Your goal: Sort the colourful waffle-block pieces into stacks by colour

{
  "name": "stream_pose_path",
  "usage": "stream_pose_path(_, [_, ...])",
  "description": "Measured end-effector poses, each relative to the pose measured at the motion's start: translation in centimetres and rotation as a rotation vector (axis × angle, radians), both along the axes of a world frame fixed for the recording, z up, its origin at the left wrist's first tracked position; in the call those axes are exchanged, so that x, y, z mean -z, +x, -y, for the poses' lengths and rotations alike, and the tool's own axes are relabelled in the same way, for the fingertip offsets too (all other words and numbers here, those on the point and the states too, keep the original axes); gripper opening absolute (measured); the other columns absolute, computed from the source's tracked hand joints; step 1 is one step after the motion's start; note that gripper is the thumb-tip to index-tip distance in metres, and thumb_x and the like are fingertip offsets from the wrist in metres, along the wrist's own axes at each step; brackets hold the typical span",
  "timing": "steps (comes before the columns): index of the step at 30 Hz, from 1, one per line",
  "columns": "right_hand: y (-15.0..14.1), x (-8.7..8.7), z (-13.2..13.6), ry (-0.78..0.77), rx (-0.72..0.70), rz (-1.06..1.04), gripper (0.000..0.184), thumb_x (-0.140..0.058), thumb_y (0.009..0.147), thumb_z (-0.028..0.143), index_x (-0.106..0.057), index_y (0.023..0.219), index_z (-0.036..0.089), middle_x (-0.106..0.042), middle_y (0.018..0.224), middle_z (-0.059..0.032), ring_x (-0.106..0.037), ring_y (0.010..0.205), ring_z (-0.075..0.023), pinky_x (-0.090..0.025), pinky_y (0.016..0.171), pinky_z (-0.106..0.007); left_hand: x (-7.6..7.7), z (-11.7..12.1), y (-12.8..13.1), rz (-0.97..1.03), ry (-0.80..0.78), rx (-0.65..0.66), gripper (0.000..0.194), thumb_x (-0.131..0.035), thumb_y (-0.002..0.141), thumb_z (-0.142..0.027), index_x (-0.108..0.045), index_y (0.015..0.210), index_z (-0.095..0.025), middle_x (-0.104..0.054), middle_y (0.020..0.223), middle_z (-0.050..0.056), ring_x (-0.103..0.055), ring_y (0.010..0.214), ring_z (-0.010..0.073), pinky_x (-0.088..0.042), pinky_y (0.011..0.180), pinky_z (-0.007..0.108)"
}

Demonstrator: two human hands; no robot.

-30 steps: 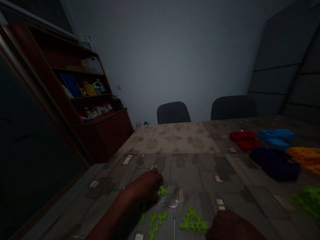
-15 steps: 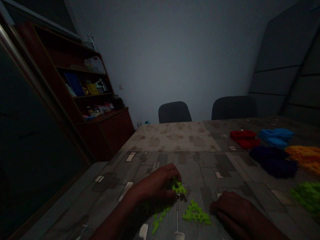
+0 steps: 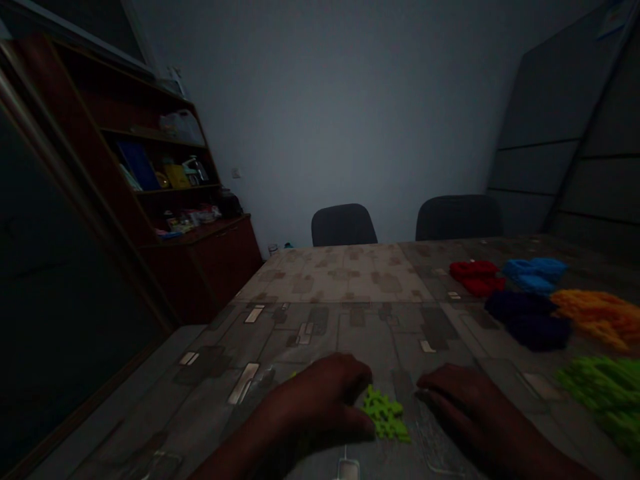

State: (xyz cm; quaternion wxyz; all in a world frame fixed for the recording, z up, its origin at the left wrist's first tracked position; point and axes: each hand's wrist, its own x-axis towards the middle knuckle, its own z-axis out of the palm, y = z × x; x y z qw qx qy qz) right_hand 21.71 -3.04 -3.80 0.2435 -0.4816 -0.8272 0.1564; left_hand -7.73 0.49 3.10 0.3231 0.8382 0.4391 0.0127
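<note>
My left hand [image 3: 333, 393] is low on the table, thumb and fingers closed at the left edge of bright green toothed plastic pieces [image 3: 385, 415]. These pieces lie together, and I cannot tell where one ends and the other begins. A sliver of green shows under the left wrist, mostly hidden by the hand. To the right, my right hand [image 3: 463, 403] rests with its fingers pressed together, a short gap away from the green pieces. Whatever its fingertips may hold is hidden. Something clear and wrinkled, like thin plastic, lies on the table between my hands.
Soft-looking bundles in red [image 3: 477, 277], light blue [image 3: 535, 273], dark blue [image 3: 527, 320], orange [image 3: 597, 313] and green [image 3: 607, 393] lie on the right of the patterned table [image 3: 330, 277]. Two chairs [image 3: 344, 225] stand behind it; a shelf unit [image 3: 200, 193] is left.
My left hand has moved nearer to me and slightly right, bringing its green piece up to the other one. The right hand has shifted slightly left and away from me. The view has turned slightly.
</note>
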Motion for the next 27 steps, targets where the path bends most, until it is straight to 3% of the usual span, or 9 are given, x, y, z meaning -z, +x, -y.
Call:
stream_pose_path(3, [-0.1,-0.3,0.1,-0.025,-0.007,0.015,0.036,-0.044,0.104,0.033,-0.077,0.105,0.022,-0.080,0.101,-0.0109,-0.075,0.094,-0.0253,-0.059,0.085,-0.039,0.2,0.8,0.9,-0.014,0.017,0.039,0.072,-0.090,0.073,-0.048,-0.065,0.136,-0.025,-0.069,0.133,0.010,-0.066,0.119,0.0351,-0.051,0.098,0.041])
stream_pose_path(12, [-0.1,-0.2,0.1,-0.025,-0.009,0.029,0.036,-0.044,0.105,0.032,-0.078,0.107,0.022,-0.080,0.101,-0.0108,-0.075,0.095,-0.0261,-0.057,0.087,-0.041,1.3,1.5,2.2,-0.054,0.126,0.078,0.058,-0.093,0.074,-0.036,-0.071,0.127,-0.024,-0.071,0.123,0.008,-0.069,0.111,0.0344,-0.053,0.091,0.040])
stream_pose_path(16, [0.1,-0.1,0.0,-0.035,-0.019,0.040,0.037,-0.043,0.104,0.031,-0.078,0.110,0.020,-0.080,0.103,-0.0117,-0.075,0.097,-0.0262,-0.058,0.088,-0.041,0.8,1.9,2.2,-0.063,0.110,0.118,0.064,-0.093,0.076,-0.033,-0.068,0.134,-0.024,-0.070,0.129,0.010,-0.068,0.117,0.0356,-0.053,0.096,0.042])
stream_pose_path(19, [0.2,-0.1,-0.1,-0.044,-0.004,0.045,0.037,-0.043,0.105,0.033,-0.077,0.111,0.021,-0.080,0.105,-0.0118,-0.075,0.099,-0.0261,-0.058,0.090,-0.041,-0.8,1.3,0.3,0.022,0.069,0.055,0.074,-0.090,0.078,-0.031,-0.059,0.145,-0.029,-0.066,0.144,0.009,-0.062,0.129,0.0335,-0.048,0.108,0.043])
stream_pose_path(21, [0.1,-0.2,-0.1,-0.032,-0.012,0.036,0.038,-0.042,0.105,0.032,-0.078,0.112,0.021,-0.080,0.106,-0.0121,-0.076,0.099,-0.0262,-0.059,0.090,-0.042,-2.3,0.4,-1.8,0.088,0.110,-0.044,0.063,-0.080,0.086,-0.029,-0.058,0.145,-0.028,-0.065,0.145,0.008,-0.062,0.129,0.0291,-0.046,0.109,0.041])
stream_pose_path(24, [-0.1,-0.1,0.1,-0.001,-0.041,0.021,0.038,-0.042,0.103,0.029,-0.078,0.109,0.020,-0.080,0.102,-0.0121,-0.077,0.094,-0.0258,-0.061,0.086,-0.041,-4.1,-1.0,-5.1,0.060,0.236,-0.212,0.039,-0.066,0.094,-0.032,-0.064,0.130,-0.020,-0.070,0.128,0.009,-0.066,0.113,0.0263,-0.049,0.100,0.039])
stream_pose_path(27, [-0.5,0.4,0.8,0.042,-0.043,-0.003,0.035,-0.046,0.103,0.030,-0.079,0.113,0.023,-0.081,0.107,-0.0116,-0.077,0.097,-0.0250,-0.063,0.086,-0.039,-3.7,-1.3,-7.4,-0.021,0.238,-0.276,0.029,-0.063,0.094,-0.036,-0.066,0.118,-0.020,-0.071,0.117,0.008,-0.067,0.104,0.0247,-0.051,0.092,0.036])
